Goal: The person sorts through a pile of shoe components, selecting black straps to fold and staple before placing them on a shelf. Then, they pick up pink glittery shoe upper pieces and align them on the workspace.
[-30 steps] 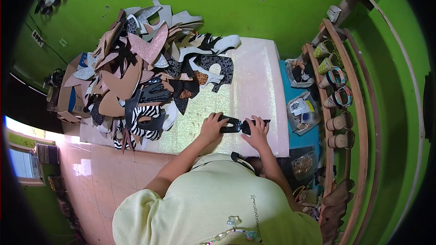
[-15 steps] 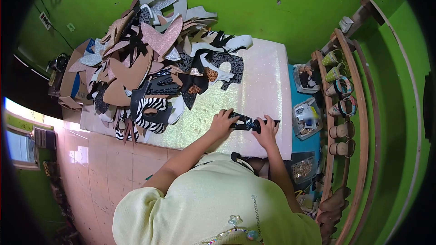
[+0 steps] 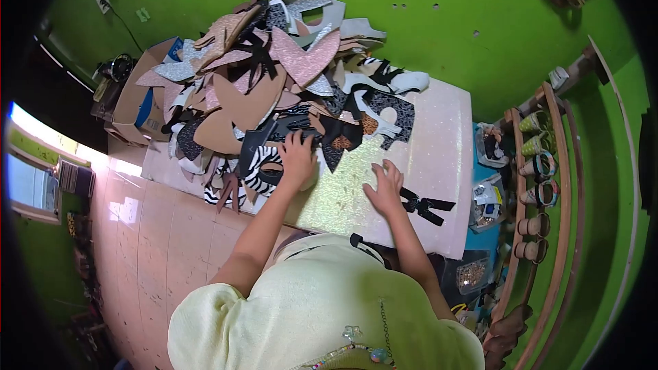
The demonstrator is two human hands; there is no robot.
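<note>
Head view: black piece [image 3: 422, 203] lies crosswise, prongs [image 3: 440, 204] rightward.

Heap of cut pieces [image 3: 305, 58] on table [image 3: 442, 157] at left, strap piece [image 3: 430, 207] at right, rack [image 3: 565, 199] beyond

I view green walls [image 3: 439, 41], a pinkish tiled floor [image 3: 157, 233], a bright window [image 3: 34, 185] at left, and a wooden rack [image 3: 563, 233] at right.

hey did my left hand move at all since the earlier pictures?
Yes: judged against the pale tabletop, your left hand has moved left, over to the heap of cut pieces.
</note>
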